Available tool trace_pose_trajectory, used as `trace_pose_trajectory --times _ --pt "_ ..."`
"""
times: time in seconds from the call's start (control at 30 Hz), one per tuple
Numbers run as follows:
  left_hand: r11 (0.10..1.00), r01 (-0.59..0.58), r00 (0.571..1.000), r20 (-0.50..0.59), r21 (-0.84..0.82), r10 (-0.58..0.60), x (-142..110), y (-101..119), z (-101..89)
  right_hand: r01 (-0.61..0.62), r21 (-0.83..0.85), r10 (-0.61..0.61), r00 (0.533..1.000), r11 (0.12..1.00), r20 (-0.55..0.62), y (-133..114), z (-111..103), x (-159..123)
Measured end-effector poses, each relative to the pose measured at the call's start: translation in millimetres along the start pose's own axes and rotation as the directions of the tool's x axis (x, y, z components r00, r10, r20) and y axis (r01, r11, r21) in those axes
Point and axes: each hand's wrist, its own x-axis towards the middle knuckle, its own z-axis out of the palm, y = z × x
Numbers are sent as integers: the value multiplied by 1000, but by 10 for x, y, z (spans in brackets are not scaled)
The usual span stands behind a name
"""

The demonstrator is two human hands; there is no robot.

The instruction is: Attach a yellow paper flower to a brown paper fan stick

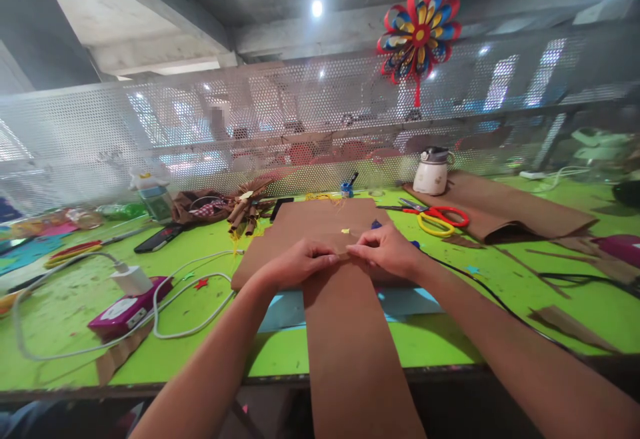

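Note:
A long strip of brown kraft paper (353,346) runs from my hands down over the table's near edge and out of the bottom of the view. My left hand (303,260) is closed, thumb and fingers pressed on the strip's far end. On the other side of that end, my right hand (393,250) pinches the strip between thumb and forefinger. Both hands are above a larger brown paper sheet (300,219) that lies flat. Light blue paper (285,311) shows under it. A small yellow scrap (345,231) lies just beyond my fingers.
Red-and-yellow scissors (443,219) lie right of the sheet, near a white jug (431,171) and folded brown paper (520,206). At left are a purple power strip (127,309) with a white cable, and a phone (159,238). A perforated screen (280,126) stands behind.

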Motion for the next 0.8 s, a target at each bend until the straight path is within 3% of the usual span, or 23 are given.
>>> trace_pose_trajectory --times 0.3,0.57,0.8 --pt "999 -11 1000 -7 -34 10 3 42 15 65 168 -81 993 984 87 28 55 18" --pt "999 -39 998 -55 31 41 15 44 33 0 226 -13 998 974 56 49 99 24" --pt "998 -54 996 -62 37 56 23 42 45 -51 234 30 995 971 95 22 64 1"
